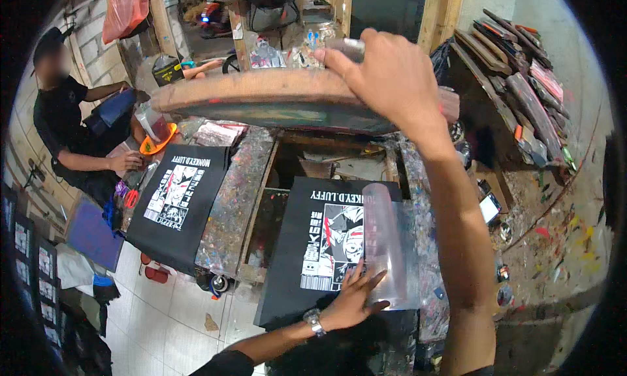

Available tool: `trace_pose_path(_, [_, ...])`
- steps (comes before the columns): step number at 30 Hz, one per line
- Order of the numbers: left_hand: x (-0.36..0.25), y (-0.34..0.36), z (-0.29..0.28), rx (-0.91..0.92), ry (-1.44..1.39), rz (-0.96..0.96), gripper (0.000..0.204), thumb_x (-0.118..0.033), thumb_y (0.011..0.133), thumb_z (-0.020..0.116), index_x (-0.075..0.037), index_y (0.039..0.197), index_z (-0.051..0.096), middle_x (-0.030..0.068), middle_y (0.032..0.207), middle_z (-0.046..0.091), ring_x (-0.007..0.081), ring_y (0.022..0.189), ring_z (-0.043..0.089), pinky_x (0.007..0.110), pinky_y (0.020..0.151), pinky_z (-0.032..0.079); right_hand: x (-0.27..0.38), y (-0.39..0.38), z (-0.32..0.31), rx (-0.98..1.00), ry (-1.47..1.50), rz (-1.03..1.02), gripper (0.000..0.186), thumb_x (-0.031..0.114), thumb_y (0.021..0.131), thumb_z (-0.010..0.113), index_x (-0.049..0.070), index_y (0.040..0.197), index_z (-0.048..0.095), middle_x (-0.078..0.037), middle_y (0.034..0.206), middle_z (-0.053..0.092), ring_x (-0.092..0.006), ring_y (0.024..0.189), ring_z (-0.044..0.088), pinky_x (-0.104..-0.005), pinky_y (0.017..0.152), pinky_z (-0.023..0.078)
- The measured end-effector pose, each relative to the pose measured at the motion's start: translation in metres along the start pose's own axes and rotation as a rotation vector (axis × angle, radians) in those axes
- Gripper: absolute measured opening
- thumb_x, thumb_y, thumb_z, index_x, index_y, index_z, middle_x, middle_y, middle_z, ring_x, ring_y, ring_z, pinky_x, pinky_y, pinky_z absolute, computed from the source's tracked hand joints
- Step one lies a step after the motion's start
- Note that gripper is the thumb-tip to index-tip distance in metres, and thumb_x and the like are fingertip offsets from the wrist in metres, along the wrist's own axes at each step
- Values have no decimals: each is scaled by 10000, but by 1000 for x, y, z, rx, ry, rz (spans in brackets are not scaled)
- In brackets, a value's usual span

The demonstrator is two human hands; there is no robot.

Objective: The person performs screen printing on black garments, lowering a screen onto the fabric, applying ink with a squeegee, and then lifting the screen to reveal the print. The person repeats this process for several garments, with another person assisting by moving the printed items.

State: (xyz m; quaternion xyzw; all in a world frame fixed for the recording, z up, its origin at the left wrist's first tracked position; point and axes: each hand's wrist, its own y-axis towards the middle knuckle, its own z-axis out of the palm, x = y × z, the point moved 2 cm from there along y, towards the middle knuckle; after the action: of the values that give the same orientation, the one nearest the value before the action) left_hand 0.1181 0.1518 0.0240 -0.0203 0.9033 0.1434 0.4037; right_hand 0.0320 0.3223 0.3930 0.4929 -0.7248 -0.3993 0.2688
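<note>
A wooden-edged screen-printing frame (255, 87) is tilted up across the far side of the bench. My right hand (398, 79) is closed over its upper edge, to the right of its middle. Below it lies a black fabric panel (285, 245) with a white, grey and red printed picture. Over the panel's right part rests a clear plastic sheet (386, 252), curled lengthwise. My left hand (353, 302), fingers spread, presses on the sheet's near end and the print beside it. Under the raised frame, the bench's opening (313, 152) shows.
More printed black panels (163, 245) lie in a stack on the left. Beyond them a person (75, 121) holds dark material beside an orange tray (159, 141). Red-handled scissors (132, 198) lie nearby. Wooden squeegees (535, 108) lean at the right wall; a phone (489, 209) lies below them.
</note>
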Motion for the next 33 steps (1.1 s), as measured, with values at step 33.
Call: trace_pose_path(33, [129, -175, -354, -1190, 933, -264, 419, -91, 951, 636, 48, 1342, 578, 198, 1361, 633, 364, 1206, 621, 467, 1046, 470, -15, 43, 15, 160, -10, 110, 676, 658, 884, 601, 26, 1022, 797, -241, 1051, 758, -413, 1002, 740, -491, 883, 590])
